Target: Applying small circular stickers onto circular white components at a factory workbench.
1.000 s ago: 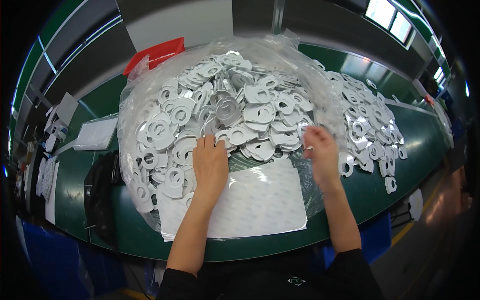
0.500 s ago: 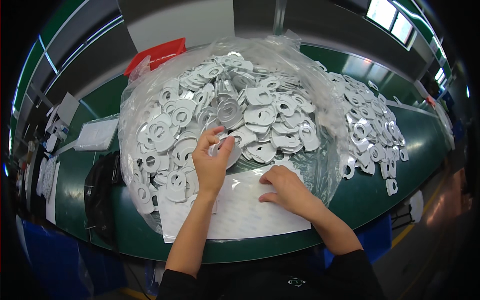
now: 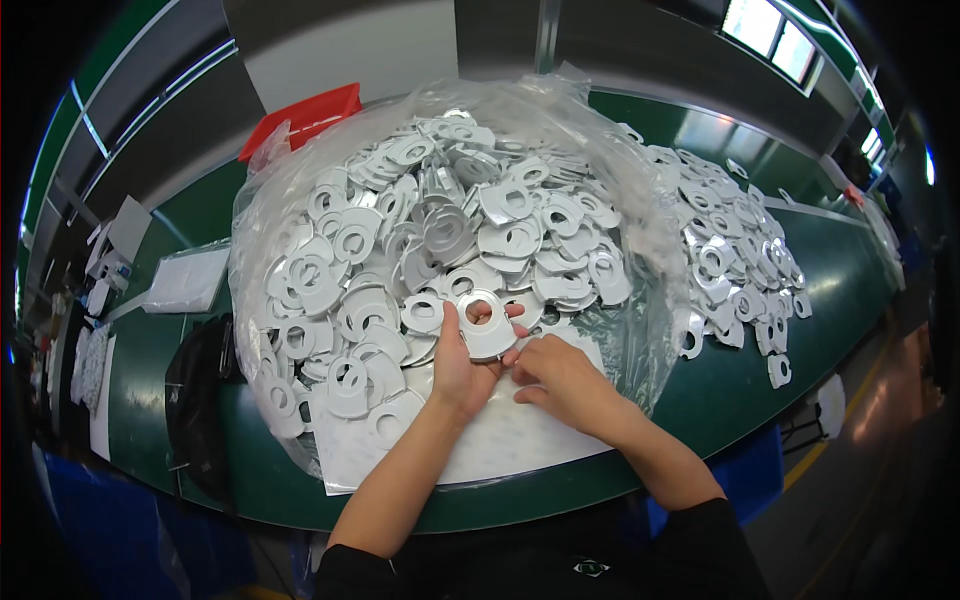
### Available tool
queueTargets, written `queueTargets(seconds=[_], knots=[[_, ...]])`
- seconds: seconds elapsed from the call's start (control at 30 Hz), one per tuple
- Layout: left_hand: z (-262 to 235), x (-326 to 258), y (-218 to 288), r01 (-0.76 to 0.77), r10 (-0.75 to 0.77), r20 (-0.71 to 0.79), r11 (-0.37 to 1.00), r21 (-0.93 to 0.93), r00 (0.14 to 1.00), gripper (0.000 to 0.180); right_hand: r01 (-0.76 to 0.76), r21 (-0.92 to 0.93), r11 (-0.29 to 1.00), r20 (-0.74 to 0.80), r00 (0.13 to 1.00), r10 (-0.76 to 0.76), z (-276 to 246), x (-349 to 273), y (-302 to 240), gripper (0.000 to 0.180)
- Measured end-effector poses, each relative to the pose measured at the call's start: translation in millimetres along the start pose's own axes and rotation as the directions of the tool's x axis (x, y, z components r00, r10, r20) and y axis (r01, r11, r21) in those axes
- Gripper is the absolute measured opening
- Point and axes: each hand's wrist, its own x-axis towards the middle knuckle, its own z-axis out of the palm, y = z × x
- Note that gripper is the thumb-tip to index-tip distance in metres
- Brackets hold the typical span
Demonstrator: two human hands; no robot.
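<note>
My left hand [image 3: 458,362] holds up a white ring-shaped flat part [image 3: 485,322] with a round hole, thumb and fingers around its edge. The fingertips of my right hand [image 3: 560,377] touch the lower right edge of the same part. Both hands are over a white backing sheet [image 3: 500,447] that lies at the near edge of a large heap of the same white ring parts [image 3: 420,240]. The heap sits in an opened clear plastic bag [image 3: 645,300] on a green table [image 3: 835,300].
A second spread of loose white ring parts [image 3: 735,255] lies on the table to the right. A red bin [image 3: 300,118] stands behind the bag. A black object [image 3: 200,390] and a clear packet of sheets [image 3: 185,280] lie at the left.
My right hand moved from the right of the heap to the left hand. My left hand lifted one white ring part off the heap, and now both hands are on it.
</note>
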Motion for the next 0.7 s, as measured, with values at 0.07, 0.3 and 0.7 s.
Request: queueTargets(seconds=[0.07,0.3,0.7], knots=[[4.3,2.4,-1.0,0.017,-0.017,-0.028,1.0,0.021,0.999,0.051,0.073,-0.007,0.997,-0.05,0.996,-0.074,-2.9,-2.3,-0.5,0.02],[16.7,-1.1,0.6,0.061,-0.048,-0.111,0.992,0.111,0.993,0.053,0.182,0.455,0.871,-0.052,0.983,-0.178,-38.5,-4.5,-16.5,0.02],[16.6,-6.4,-5.4,0.173,-0.153,-0.083,0.907,0.383,0.985,0.066,0.057,0.876,0.478,-0.277,0.872,0.404,-0.3,18.6,14.6,0.013]])
